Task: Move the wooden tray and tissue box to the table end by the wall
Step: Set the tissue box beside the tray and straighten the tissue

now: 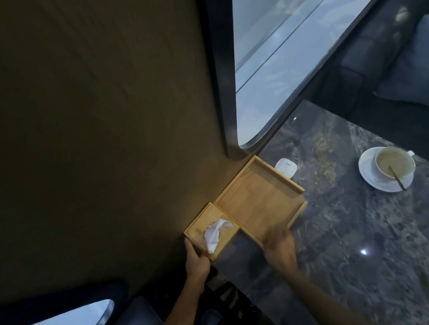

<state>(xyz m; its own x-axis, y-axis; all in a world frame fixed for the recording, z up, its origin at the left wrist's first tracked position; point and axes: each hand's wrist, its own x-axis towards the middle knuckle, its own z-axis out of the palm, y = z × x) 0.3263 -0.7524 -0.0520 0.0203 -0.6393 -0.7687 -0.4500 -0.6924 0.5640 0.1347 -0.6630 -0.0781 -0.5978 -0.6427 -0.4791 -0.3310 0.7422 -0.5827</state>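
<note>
Head view: I see the wooden tray (pixel 261 202) lying flat on the dark marble table (pixel 374 249), its far long side against the brown wall (pixel 79 140). The tissue box (pixel 212 232) sits touching the tray's left end, also against the wall, a white tissue (pixel 215 233) sticking out of its top. My left hand (pixel 196 262) is closed around the near left corner of the tissue box, fingers on its side. My right hand (pixel 280 245) rests on the tray's near corner; it is motion-blurred, so I cannot tell whether it grips the rim or only touches it. A small white device (pixel 286 167) lies just beyond the tray's far end. A cup (pixel 395 166) with a stirrer stands on a saucer (pixel 372 180), well apart to the right.
</note>
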